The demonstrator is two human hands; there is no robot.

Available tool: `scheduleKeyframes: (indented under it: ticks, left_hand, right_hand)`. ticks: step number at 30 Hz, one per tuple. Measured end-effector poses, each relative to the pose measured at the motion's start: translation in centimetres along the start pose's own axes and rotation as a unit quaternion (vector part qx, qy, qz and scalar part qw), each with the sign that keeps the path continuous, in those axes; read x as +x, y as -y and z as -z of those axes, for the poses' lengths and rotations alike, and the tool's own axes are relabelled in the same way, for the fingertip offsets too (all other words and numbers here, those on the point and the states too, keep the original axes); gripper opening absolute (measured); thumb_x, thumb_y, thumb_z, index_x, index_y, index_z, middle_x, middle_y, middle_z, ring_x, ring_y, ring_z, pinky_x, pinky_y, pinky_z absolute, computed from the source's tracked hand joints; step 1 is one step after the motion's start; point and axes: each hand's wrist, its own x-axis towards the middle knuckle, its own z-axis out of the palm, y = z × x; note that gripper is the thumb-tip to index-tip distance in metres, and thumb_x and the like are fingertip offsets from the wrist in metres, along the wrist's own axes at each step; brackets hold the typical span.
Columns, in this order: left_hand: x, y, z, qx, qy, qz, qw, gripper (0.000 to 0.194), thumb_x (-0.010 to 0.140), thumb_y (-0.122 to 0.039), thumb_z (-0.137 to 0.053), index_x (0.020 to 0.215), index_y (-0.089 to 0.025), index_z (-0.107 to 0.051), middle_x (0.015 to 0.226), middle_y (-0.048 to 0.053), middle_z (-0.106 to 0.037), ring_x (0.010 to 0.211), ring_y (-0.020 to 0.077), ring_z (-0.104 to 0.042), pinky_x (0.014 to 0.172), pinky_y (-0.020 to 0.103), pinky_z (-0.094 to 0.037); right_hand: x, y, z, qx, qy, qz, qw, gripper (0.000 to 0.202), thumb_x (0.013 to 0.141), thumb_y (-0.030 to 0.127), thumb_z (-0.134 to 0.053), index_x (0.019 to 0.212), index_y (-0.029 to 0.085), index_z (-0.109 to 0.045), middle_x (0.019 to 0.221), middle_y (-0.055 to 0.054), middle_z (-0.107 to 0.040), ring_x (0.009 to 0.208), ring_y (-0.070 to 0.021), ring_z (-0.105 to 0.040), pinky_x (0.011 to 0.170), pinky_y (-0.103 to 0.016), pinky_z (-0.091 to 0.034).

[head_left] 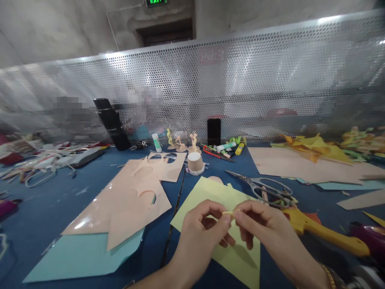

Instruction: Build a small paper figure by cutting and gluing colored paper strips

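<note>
A small strip of yellow paper [229,212] is pinched between the fingertips of both hands, in the lower middle of the head view. My left hand [204,226] is closed on its left end and my right hand [260,224] on its right end. Most of the strip is hidden by the fingers. Under the hands lies a light yellow-green paper sheet [195,196]. Grey-handled scissors [258,184] rest open just beyond my right hand. Beside that hand lies a yellow tool with a long handle [333,235], whose kind I cannot make out.
Peach sheets with round cutouts [120,204] overlap a light blue sheet [81,257] on the left. Beyond the hands stand a paper cup [195,162], glue sticks [156,142], small paper figures [179,143] and a black phone [213,131]. A perforated metal panel [186,80] closes off the back.
</note>
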Motion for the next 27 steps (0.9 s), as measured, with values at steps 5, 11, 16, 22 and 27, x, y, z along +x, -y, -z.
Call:
scheduleKeyframes:
  ticks: [5, 11, 16, 22, 27]
  left_hand:
    - [0.1, -0.2, 0.0, 0.015, -0.004, 0.009, 1.0, 0.014, 0.077, -0.03, -0.069, 0.077, -0.017, -0.064, 0.057, -0.005, -0.058, 0.043, 0.0092, -0.061, 0.044, 0.017, -0.046]
    - [0.0, -0.3, -0.2, 0.021, -0.006, 0.015, 1.0, 0.016, 0.078, -0.032, -0.067, 0.074, -0.018, -0.062, 0.049, -0.007, -0.053, 0.04, 0.0084, -0.057, 0.042, 0.016, -0.044]
    - [0.0, -0.4, -0.1, 0.023, 0.0, 0.013, 1.0, 0.015, 0.078, -0.031, -0.065, 0.074, -0.017, -0.061, 0.045, -0.005, -0.055, 0.04, 0.0092, -0.056, 0.044, 0.017, -0.045]
    - [-0.1, -0.3, 0.1, 0.089, -0.012, -0.001, 0.996, 0.011, 0.078, -0.03, -0.064, 0.078, -0.019, -0.062, 0.047, -0.006, -0.053, 0.043, 0.0106, -0.056, 0.042, 0.018, -0.041]
    - [-0.1, -0.6, 0.2, 0.213, -0.034, -0.118, 0.969, 0.002, 0.074, -0.022, -0.064, 0.074, -0.019, -0.065, 0.073, 0.0, -0.062, 0.05, 0.0082, -0.056, 0.044, 0.018, -0.04]
  right_hand:
    - [0.0, 0.0, 0.0, -0.022, 0.001, -0.006, 1.0, 0.038, 0.079, 0.054, -0.061, 0.075, 0.016, -0.064, 0.051, 0.003, -0.054, 0.045, -0.0088, -0.051, 0.046, -0.021, -0.043]
    - [-0.2, 0.0, 0.1, -0.035, 0.002, -0.006, 0.999, 0.037, 0.081, 0.053, -0.06, 0.076, 0.017, -0.064, 0.05, 0.004, -0.054, 0.045, -0.0085, -0.051, 0.048, -0.02, -0.043]
    - [-0.2, 0.0, 0.0, -0.028, -0.002, -0.008, 1.0, 0.038, 0.081, 0.054, -0.059, 0.074, 0.017, -0.062, 0.05, 0.003, -0.055, 0.044, -0.0083, -0.052, 0.048, -0.02, -0.043]
    - [-0.2, 0.4, 0.0, -0.05, 0.002, -0.006, 0.999, 0.035, 0.08, 0.051, -0.059, 0.073, 0.017, -0.062, 0.05, 0.003, -0.055, 0.044, -0.0092, -0.053, 0.047, -0.021, -0.043]
    - [-0.5, 1.0, -0.2, -0.12, -0.021, 0.037, 0.992, 0.025, 0.078, 0.041, -0.06, 0.068, 0.018, -0.064, 0.05, 0.003, -0.054, 0.046, -0.0102, -0.05, 0.046, -0.021, -0.041]
